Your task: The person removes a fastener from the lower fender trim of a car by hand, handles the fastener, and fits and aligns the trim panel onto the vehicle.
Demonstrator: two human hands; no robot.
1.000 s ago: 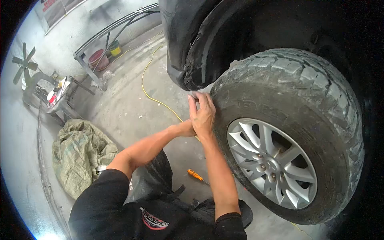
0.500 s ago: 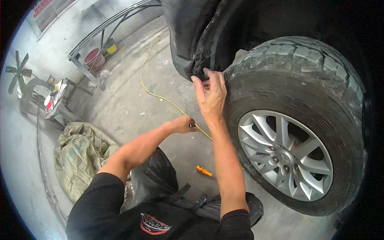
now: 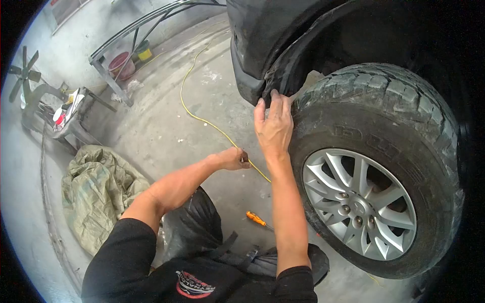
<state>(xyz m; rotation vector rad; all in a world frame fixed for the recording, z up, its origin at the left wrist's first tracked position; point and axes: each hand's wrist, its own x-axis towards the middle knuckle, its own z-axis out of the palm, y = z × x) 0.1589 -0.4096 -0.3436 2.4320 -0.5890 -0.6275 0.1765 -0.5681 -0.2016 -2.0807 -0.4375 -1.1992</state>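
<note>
My right hand point(image 3: 274, 126) reaches up to the lower corner of the vehicle's dark bumper point(image 3: 247, 76). Its thumb and fingers are at the ragged edge of the black wheel arch liner point(image 3: 273, 83), and the fingertips are partly hidden there. Close beside this hand stands the large tire point(image 3: 348, 113) with its silver wheel rim point(image 3: 359, 204). My left hand point(image 3: 233, 158) is closed in front of my knee, above the floor. Something small and dark may be between its fingers, too small to name.
An orange-handled screwdriver point(image 3: 256, 218) lies on the floor between my arms. A yellow cord point(image 3: 207, 122) runs across the concrete. To the left are a crumpled tarp point(image 3: 101, 192), a cluttered stand point(image 3: 76, 118) and a fan blade point(image 3: 24, 76). Buckets point(image 3: 121, 65) sit under a metal frame point(image 3: 136, 25).
The view has shifted, and the bumper and tire appear further right and lower. My right hand's fingers are straighter at the liner edge. My left hand stays closed in about the same place.
</note>
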